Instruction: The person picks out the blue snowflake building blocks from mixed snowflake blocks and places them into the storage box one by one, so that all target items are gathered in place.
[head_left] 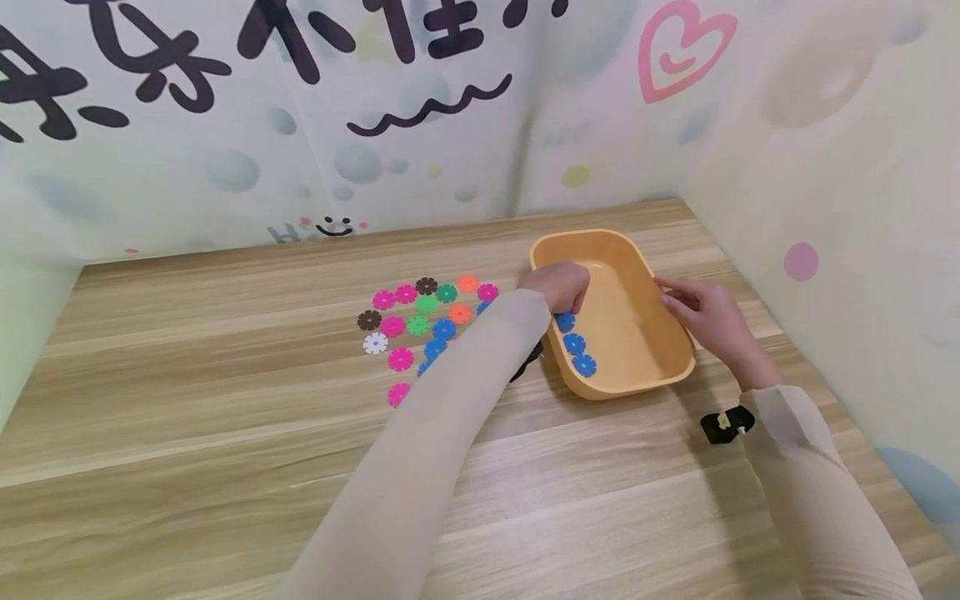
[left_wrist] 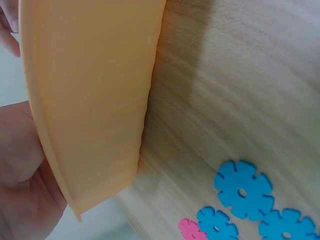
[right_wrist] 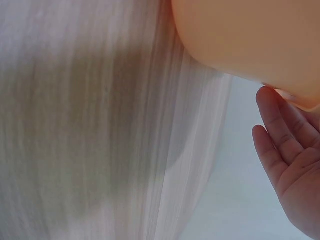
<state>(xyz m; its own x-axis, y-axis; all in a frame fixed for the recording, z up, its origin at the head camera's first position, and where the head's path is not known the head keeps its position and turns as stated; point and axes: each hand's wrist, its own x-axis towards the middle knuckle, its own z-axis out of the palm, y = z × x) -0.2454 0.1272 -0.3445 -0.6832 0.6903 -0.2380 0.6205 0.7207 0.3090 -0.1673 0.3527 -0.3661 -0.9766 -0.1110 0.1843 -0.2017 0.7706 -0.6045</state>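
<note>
My left hand (head_left: 561, 286) reaches over the near-left rim of an orange plastic basin (head_left: 637, 287), its knuckles bent downward inside. The fingertips are hidden, so whether they hold anything does not show. Below that hand, several blue notched snowflake discs (head_left: 574, 343) lie along the basin's left inner side. The right hand (head_left: 705, 312) is at the opposite side, fingertips touching the rim. In the right wrist view its fingers (right_wrist: 272, 117) are mostly straight against the outer wall. The left wrist view shows the left palm (left_wrist: 20, 170) beyond the basin's rim.
Left of the basin, snowflake discs in pink (head_left: 401, 359), green (head_left: 417, 325), orange, brown, white (head_left: 375, 342) and blue lie flat on the wood-grain table (head_left: 187, 400). The left sleeve (head_left: 442, 417) covers some of them. Printed cloth walls (head_left: 450, 167) border the table.
</note>
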